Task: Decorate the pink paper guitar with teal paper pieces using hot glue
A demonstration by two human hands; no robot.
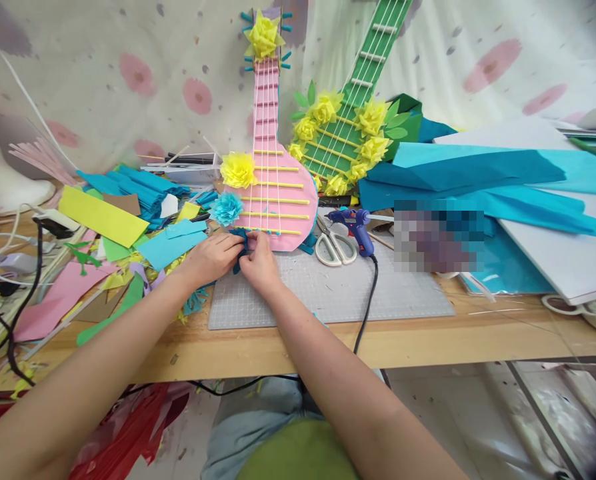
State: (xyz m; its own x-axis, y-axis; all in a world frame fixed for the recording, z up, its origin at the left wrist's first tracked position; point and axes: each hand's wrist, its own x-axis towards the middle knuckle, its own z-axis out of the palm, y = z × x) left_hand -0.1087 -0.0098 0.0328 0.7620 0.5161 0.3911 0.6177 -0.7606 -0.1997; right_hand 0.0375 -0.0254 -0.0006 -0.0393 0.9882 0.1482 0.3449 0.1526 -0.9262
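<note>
A pink paper instrument (pixel 293 190) with white strings and yellow bars leans upright at the back of the grey cutting mat (pixel 328 293). On its left edge sit a yellow paper flower (pixel 239 169) and a light blue one (pixel 227 209). Just below these, a dark blue paper piece (pixel 239 235) is pinched between my left hand (pixel 215 257) and my right hand (pixel 259 265), against the lower left rim of the pink body. My fingers hide part of the dark blue piece. Another yellow flower (pixel 264 37) tops the neck.
White-handled scissors (pixel 335 247) and a purple glue gun (pixel 358 230) with a black cord lie right of the pink body. Behind stands a green instrument (pixel 328 157). Paper scraps (pixel 103 217) pile up left; blue sheets (pixel 478 173) lie right.
</note>
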